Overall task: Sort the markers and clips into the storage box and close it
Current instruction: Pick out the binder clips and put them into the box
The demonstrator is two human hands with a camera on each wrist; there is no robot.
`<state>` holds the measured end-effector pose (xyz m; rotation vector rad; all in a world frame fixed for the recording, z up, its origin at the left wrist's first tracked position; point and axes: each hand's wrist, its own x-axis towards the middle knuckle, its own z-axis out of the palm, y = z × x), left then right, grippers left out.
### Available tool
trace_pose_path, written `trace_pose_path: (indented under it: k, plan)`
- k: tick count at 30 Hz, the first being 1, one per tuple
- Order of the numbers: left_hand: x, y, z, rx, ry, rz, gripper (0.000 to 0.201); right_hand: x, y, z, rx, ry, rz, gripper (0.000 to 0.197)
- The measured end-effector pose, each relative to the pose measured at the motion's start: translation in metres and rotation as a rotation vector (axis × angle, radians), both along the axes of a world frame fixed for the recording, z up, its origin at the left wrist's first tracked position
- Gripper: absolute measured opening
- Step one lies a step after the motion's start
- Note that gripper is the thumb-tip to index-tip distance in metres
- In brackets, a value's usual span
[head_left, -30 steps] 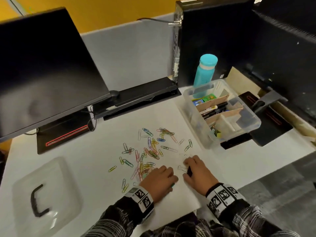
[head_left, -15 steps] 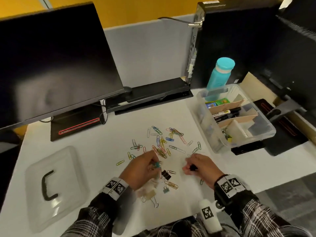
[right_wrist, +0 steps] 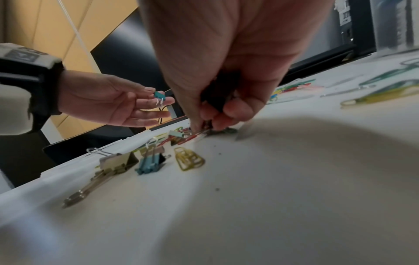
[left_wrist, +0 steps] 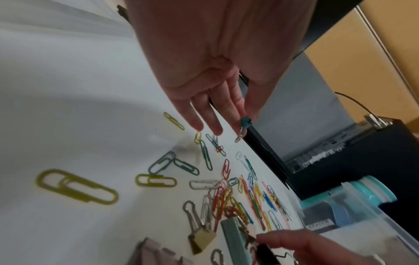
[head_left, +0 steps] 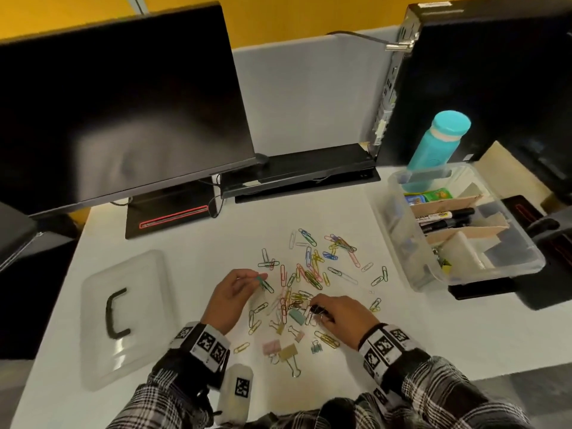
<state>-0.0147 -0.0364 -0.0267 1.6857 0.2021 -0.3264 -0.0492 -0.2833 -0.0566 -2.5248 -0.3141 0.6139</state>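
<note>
Left hand: I see my left hand [head_left: 230,297] at centre frame, thumb and forefinger pinching a small teal binder clip [left_wrist: 245,121], other fingers straight.
Right hand: my right hand [head_left: 342,315], lower centre, fingers curled around a black binder clip [head_left: 316,310].
Clips: coloured paper clips [head_left: 312,267] lie scattered mid-frame on the white table [head_left: 192,252]; pastel binder clips [head_left: 280,351] below them.
Storage box: clear storage box [head_left: 402,239] at right, open, markers [head_left: 445,219] between cardboard dividers.
Lid: clear lid [head_left: 123,317], lower left.

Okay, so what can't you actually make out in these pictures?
- Right hand, right wrist view: curled fingers hide most of the black clip it grips.
- Storage box, head view: cloudy wall blurs the clips inside.
- Markers, head view: label print too small.
- Left wrist view: near clips blurred.
</note>
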Motion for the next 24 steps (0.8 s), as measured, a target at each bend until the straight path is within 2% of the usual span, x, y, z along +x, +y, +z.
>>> trace_pose_path:
  k: [3, 5, 9, 12, 14, 18, 22, 24]
  plan:
    - [0.002, -0.001, -0.001, -0.076, 0.095, 0.083, 0.015, 0.001, -0.007, -0.001, 0.15, 0.014, -0.124, 0.025]
    - [0.001, -0.002, 0.002, -0.07, 0.131, 0.045, 0.017, 0.003, -0.012, 0.007, 0.354, 0.112, -0.329, 0.021]
    - [-0.002, -0.004, 0.004, 0.083, 0.111, -0.126, 0.02, 0.007, -0.026, 0.025, 0.823, 0.433, -0.674, 0.026]
    - [-0.01, -0.004, 0.002, 0.269, 0.046, -0.265, 0.027, 0.006, -0.028, 0.031, 1.107, 0.561, -0.842, 0.026]
    - [-0.017, -0.002, 0.001, 0.426, -0.035, -0.399, 0.032, 0.002, -0.026, 0.034, 1.247, 0.603, -0.891, 0.023]
    - [-0.031, -0.002, 0.002, 0.654, -0.193, -0.723, 0.032, -0.003, -0.019, 0.034, 1.375, 0.627, -0.971, 0.023]
    - [-0.042, 0.003, 0.006, 0.762, -0.267, -0.871, 0.039, -0.009, -0.008, 0.035, 1.379, 0.63, -1.012, 0.021]
    - [-0.045, 0.007, 0.005, 0.796, -0.325, -0.945, 0.041, -0.012, -0.003, 0.037, 1.278, 0.589, -1.029, 0.025]
